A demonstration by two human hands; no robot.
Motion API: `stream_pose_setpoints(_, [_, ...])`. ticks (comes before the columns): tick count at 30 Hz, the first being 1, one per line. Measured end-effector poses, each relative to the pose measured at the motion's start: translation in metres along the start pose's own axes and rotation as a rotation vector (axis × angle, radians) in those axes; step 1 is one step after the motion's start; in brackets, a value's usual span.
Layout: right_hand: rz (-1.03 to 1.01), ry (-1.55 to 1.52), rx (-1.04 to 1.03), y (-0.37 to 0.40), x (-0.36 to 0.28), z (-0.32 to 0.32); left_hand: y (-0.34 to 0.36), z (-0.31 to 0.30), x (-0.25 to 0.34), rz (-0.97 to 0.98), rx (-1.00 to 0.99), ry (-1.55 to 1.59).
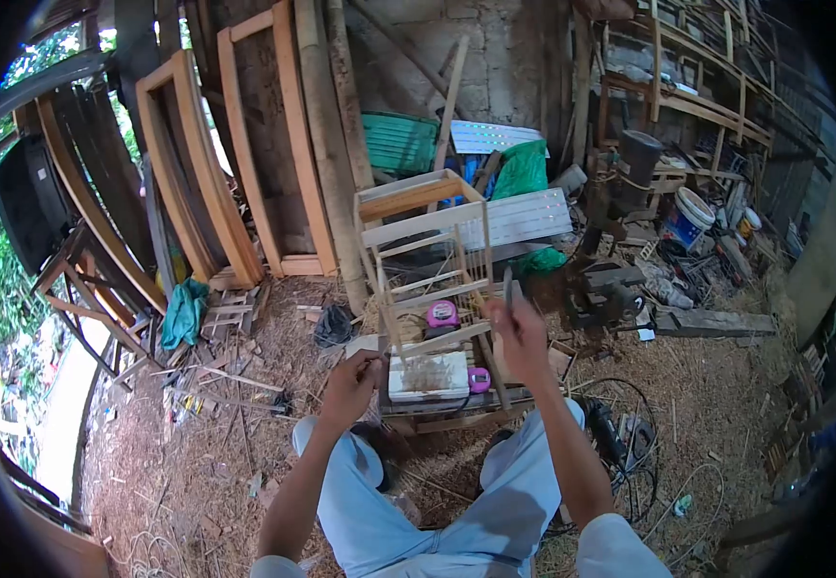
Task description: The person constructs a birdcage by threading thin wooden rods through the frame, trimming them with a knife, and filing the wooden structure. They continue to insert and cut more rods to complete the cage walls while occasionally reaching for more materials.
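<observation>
A small slatted wooden frame (pixel 424 231) stands upright in front of my knees, on a low wooden bench (pixel 408 408). My left hand (pixel 351 387) is at the frame's lower left, its fingers bent together; what they hold, if anything, is too small to name. Raised at the frame's right side, my right hand (pixel 519 332) is closed around a dark, narrow tool (pixel 507 286) that points up. A pink tape measure (pixel 442 314) sits within the frame, and another pink one (pixel 478 380) lies beside a white block (pixel 427 374) on the bench.
Tall wooden frames (pixel 283 144) lean at the back left. A green cloth (pixel 183 313) hangs low at the left. Buckets (pixel 693 214) and scrap wood lie at the right. A power tool (pixel 606 432) with a cable rests by my right knee. Shavings cover the ground.
</observation>
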State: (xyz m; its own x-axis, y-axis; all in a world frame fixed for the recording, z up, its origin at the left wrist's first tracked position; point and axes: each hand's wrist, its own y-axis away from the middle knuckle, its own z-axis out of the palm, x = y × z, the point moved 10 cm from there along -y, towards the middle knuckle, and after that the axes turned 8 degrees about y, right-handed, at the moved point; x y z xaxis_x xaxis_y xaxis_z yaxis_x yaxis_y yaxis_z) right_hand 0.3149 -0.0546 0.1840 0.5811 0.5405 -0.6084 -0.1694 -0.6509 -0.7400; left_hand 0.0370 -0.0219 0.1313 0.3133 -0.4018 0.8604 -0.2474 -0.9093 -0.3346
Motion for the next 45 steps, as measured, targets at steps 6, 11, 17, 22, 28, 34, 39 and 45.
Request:
stream_pose_setpoints(6, [0.499,-0.281,-0.280,0.063,0.030,0.032,-0.004,0.063,0.001,-0.261,-0.130,0.473])
stream_pose_setpoints(11, [0.469,-0.379,-0.320,0.076,0.043,0.046,0.000,0.084,-0.001,-0.333,-0.128,0.579])
stream_pose_setpoints(17, [0.616,-0.596,-0.602,0.083,0.007,0.080,0.008,0.088,-0.009,-0.299,-0.171,0.570])
stream_pose_setpoints(22, [0.792,-0.811,-0.872,0.100,-0.010,0.108,0.023,0.065,-0.004,-0.212,-0.161,0.461])
stream_pose_setpoints(28, [0.843,-0.696,-1.016,0.111,-0.019,0.119,0.055,0.049,-0.014,-0.350,-0.245,0.512])
stream_pose_setpoints(34, [0.964,-0.544,-0.440,0.050,0.061,0.027,0.085,0.011,-0.041,-0.449,-0.123,0.659])
stream_pose_setpoints(39, [0.874,-0.549,-0.515,0.084,0.037,0.054,0.059,0.038,-0.038,-0.267,-0.068,0.493])
stream_pose_setpoints(45, [0.942,-0.668,-0.821,0.123,-0.008,0.099,0.048,0.081,-0.012,-0.226,-0.239,0.426])
